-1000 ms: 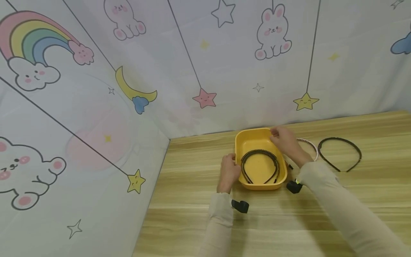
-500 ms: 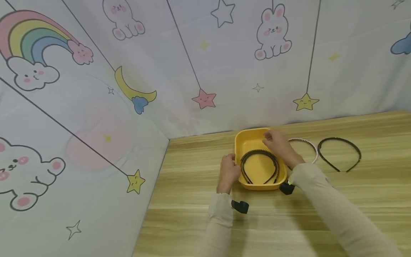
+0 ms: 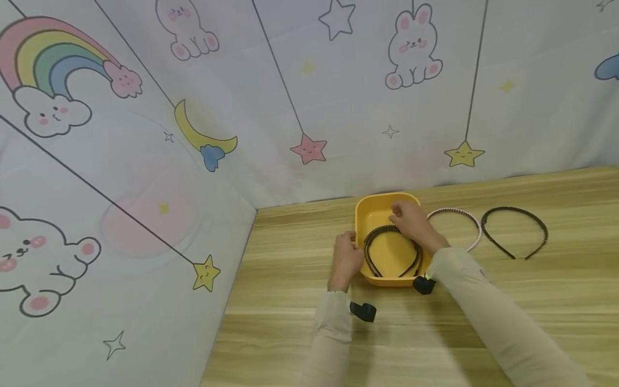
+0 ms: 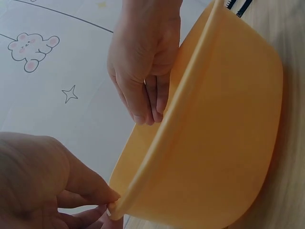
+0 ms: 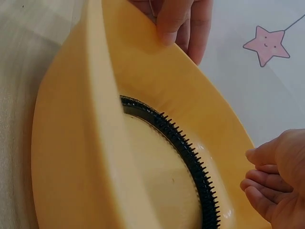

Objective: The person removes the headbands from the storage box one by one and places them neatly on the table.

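Note:
A yellow plastic bin (image 3: 369, 200) stands on the table with black toothed headbands (image 3: 371, 252) lying in it, their exact number unclear. My left hand (image 3: 346, 258) pinches the bin's left rim between thumb and fingers; in the left wrist view this hand (image 4: 52, 186) is at the lower left. Over the bin's right side reaches my right hand (image 3: 411, 221), above the headbands and apart from them. Loosely bent fingers of that right hand (image 5: 276, 176) hold nothing in the right wrist view. A black headband (image 5: 183, 143) with comb teeth shows on the bin floor there.
To the right of the bin, a pale pink headband (image 3: 479, 228) and a black headband (image 3: 515, 208) lie on the wooden table (image 3: 570, 301). A printed fabric wall (image 3: 348, 107) rises directly behind, and another (image 3: 159, 301) closes off the left.
My right hand has moved left and slightly nearer, from the bin's far right rim to over its inside. The left hand and the headbands stay in place.

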Demonstrator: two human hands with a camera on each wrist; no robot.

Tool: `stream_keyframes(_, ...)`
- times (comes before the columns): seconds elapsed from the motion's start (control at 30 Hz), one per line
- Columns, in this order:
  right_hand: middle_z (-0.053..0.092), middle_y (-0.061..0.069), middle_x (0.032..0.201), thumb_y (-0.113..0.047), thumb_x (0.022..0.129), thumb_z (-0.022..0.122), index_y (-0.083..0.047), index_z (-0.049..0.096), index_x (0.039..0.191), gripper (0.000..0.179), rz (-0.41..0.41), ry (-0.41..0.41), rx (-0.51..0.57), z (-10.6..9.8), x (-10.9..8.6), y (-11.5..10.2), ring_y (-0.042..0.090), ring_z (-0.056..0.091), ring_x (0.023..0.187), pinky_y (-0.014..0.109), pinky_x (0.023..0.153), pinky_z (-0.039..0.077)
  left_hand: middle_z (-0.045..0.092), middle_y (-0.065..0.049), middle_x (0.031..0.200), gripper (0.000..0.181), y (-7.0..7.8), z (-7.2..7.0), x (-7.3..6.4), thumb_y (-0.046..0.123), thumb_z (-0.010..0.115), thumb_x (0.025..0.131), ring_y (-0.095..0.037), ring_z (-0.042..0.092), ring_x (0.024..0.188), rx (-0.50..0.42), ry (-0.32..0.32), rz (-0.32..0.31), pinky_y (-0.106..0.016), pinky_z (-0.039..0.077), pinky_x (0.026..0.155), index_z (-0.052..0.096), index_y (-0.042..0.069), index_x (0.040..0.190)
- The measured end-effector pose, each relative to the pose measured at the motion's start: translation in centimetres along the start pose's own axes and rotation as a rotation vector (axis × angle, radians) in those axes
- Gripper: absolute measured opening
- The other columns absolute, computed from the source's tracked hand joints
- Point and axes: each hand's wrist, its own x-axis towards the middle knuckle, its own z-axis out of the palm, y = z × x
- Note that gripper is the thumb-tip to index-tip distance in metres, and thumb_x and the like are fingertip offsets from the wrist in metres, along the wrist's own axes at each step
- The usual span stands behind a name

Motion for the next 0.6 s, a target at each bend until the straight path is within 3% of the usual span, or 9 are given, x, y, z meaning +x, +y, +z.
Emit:
stream_keyframes(0.27,0.054,0.031,0.126,-0.011,0.096,0.053,0.013,0.05,0.127,0.04,0.053,-0.074,0.014,0.8,0.3,0.4,0.043,0.053,0.116,0.051,0.098,0.043,0.053,-0.017,0.125,0.051,0.0,0.0,0.0,-0.008,0.05,0.081,-0.023,0.055,0.099,-0.003,0.005,0.005,-0.036,0.05,0.084,0.052,-0.004,0.132)
stream_keyframes(0.6,0.055,0.033,0.124,-0.012,0.095,0.053,0.016,0.05,0.126,0.042,0.053,-0.105,-0.076,1.4,0.5,0.6,0.045,0.052,0.116,0.053,0.096,0.044,0.054,-0.015,0.123,0.05,0.0,0.0,0.0,-0.009,0.05,0.082,-0.022,0.054,0.099,0.021,0.009,0.008,-0.035,0.049,0.084,0.053,-0.003,0.132)
